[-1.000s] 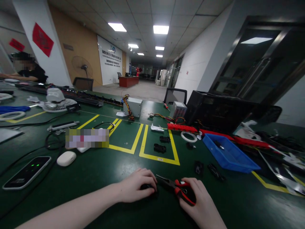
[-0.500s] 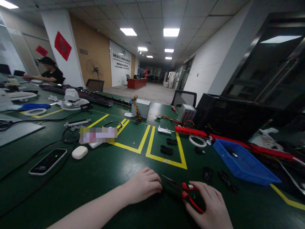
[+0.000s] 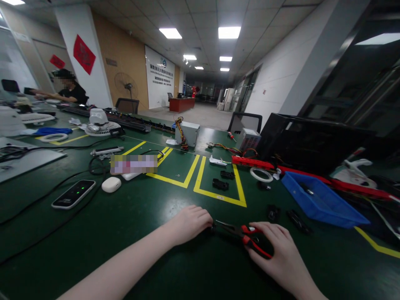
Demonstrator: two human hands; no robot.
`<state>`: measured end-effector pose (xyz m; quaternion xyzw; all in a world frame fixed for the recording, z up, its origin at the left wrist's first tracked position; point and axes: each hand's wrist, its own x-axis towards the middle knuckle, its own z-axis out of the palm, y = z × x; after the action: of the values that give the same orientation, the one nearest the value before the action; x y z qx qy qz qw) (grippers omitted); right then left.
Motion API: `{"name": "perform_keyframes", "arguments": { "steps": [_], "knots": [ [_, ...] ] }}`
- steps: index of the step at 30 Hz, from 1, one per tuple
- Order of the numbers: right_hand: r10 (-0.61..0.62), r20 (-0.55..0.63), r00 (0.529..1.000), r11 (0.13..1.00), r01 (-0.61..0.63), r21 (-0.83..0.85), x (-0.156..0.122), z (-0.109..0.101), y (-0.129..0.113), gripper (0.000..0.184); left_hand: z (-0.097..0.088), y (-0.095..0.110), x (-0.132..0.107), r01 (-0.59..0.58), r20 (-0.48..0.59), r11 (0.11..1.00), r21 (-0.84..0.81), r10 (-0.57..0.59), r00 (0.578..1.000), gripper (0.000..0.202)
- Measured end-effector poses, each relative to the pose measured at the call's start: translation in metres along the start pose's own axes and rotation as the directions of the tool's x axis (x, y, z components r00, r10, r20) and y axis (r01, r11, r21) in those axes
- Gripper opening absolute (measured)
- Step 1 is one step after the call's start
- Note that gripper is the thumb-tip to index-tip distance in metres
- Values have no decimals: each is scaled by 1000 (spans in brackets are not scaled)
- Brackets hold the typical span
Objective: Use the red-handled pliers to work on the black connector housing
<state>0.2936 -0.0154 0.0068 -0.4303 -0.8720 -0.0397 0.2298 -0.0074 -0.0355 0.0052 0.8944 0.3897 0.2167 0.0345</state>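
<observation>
Red-handled pliers under right hand, no legible writing

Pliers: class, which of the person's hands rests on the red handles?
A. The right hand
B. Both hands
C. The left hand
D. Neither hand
A: the right hand lies over the red handles of the pliers, while the left hand sits closed at the plier tips, not on the handles.
</observation>
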Motion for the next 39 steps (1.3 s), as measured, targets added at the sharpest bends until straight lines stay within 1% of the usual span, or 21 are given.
{"name": "perform_keyframes", "arguments": {
  "steps": [3,7,11,14,16,19,21,27,30,34,39],
  "knots": [
    [-37,51,998,999,35,28,-2,-1,1,42,0,0,1,22,6,999,-38,-22,1000,8],
    [-36,67,997,998,33,45,-1,2,-9,43,0,0,2,18,14,999,-32,-17,1000,7],
    [-45,35,998,999,44,30,2,3,-18,43,-2,0,2,39,33,999,-38,-37,999,9],
    [-71,-4,997,997,71,-4,3,2,-19,42,-6,0,2,74,59,994,-82,-69,996,11],
    [-85,-20,996,996,85,-22,3,1,-17,42,-8,-1,1,77,70,989,-124,-68,995,13],
    [-90,-19,996,995,89,-34,2,2,-15,43,-10,-2,-1,61,68,979,-195,-49,997,24],
    [-84,-17,996,996,83,-38,2,2,-13,44,-11,-4,-2,59,65,971,-231,-45,997,28],
    [-96,-48,994,994,94,-47,0,1,-12,44,-10,-6,-3,79,75,947,-312,-58,995,26],
    [-94,-62,994,994,90,-66,-1,-1,-12,45,-8,-8,-3,97,58,918,-385,-80,995,28],
    [-62,-59,996,996,58,-71,-1,-2,-13,44,-5,-11,-4,80,11,865,-495,-86,996,27],
    [-46,-21,999,997,45,-65,0,0,-14,43,-4,-12,-4,73,-4,858,-508,-87,996,27]
  ]
}}
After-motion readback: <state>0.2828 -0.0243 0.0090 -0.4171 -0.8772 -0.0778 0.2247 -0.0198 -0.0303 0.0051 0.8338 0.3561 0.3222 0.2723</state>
